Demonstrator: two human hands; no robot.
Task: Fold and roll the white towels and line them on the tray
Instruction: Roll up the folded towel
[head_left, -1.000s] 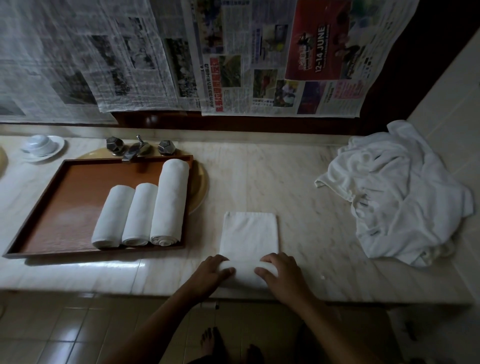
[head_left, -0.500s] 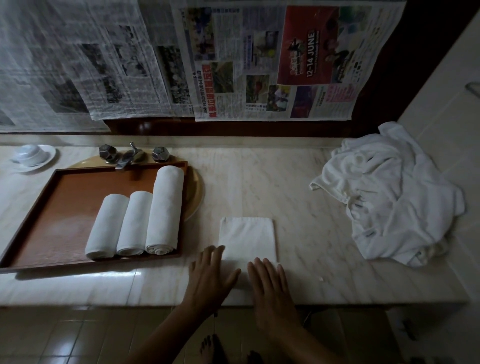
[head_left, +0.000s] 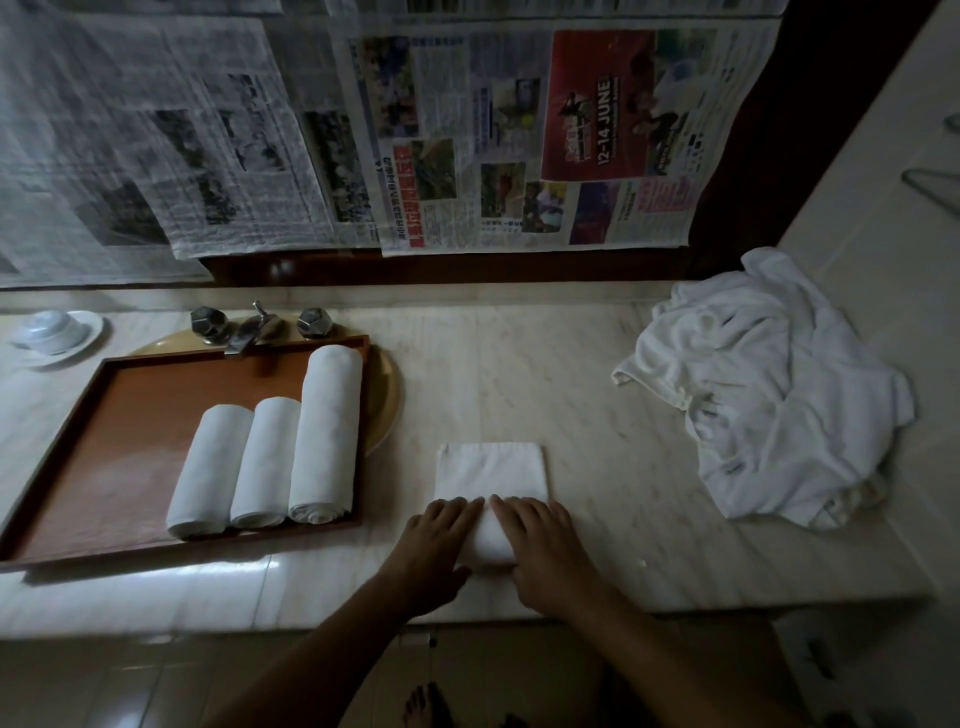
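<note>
Pushing forward since a moment ago, the left hand (head_left: 435, 548) and right hand (head_left: 548, 545) lie flat, fingers straight, pressing the now thicker rolled end of the white towel (head_left: 492, 470). Its flat part stretches just beyond their fingertips on the worktop (head_left: 597, 415), right of the tray (head_left: 130, 410).

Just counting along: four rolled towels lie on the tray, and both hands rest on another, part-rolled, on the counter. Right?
Not quite. The head view shows three rolled towels on the tray, not four. The left hand and right hand do rest on another, part-rolled towel on the counter.
</note>
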